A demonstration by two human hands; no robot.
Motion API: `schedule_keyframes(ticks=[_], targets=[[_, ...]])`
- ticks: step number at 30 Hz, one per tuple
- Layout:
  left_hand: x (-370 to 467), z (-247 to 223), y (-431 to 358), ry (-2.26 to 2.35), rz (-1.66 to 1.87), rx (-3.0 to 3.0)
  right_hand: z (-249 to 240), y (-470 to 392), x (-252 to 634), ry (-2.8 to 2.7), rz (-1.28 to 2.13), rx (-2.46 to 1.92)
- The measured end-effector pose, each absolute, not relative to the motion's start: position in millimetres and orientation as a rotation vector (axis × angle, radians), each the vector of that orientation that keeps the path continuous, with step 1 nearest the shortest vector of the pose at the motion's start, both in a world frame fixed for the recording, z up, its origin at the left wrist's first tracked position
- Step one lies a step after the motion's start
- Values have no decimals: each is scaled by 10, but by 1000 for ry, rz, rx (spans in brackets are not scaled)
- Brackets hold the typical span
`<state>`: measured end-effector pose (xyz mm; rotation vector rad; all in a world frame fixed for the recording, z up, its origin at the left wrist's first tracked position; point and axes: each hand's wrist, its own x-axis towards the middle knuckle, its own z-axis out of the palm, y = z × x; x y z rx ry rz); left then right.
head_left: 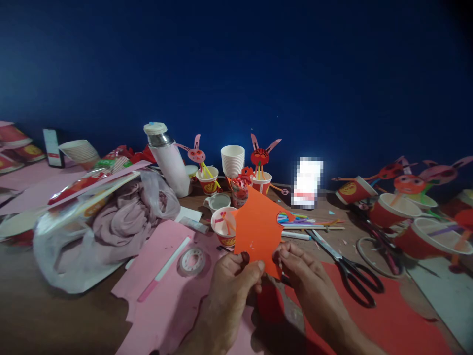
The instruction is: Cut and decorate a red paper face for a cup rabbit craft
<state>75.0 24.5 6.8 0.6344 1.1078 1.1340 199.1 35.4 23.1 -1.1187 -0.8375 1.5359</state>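
An orange sheet of paper (pixel 256 227) with cut edges stands upright before me, a rounded notch at its right side. My left hand (pixel 236 281) pinches its lower left corner between thumb and fingers. At the lower right edge, my right hand (pixel 303 268) has its fingertips closed against the same sheet; whether they hold anything else is hidden. Black-handled scissors (pixel 345 268) lie partly open to the right, on red paper (pixel 399 310). Left of my hands, pink paper (pixel 155 281) carries a roll of tape (pixel 192 261) and a pink-and-white marker (pixel 164 268).
Paper cups with rabbit-faced figures (pixel 196 155) stand at the back, more at right (pixel 393 209). A white flask (pixel 168 165) leans beside a stack of cups (pixel 232 160). A plastic bag (pixel 62 256) with cloth lies left. Coloured sticks (pixel 299 219) and a lit, blurred screen (pixel 307 182) are behind.
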Motion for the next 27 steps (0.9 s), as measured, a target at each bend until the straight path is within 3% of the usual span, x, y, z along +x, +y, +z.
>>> schedule_keyframes(ticks=[15, 27], targets=[[726, 65, 248, 1067, 1167, 691, 16, 380, 2000, -810, 1655, -975], [736, 101, 219, 1041, 1119, 755, 156, 344, 1971, -877, 1754, -929]])
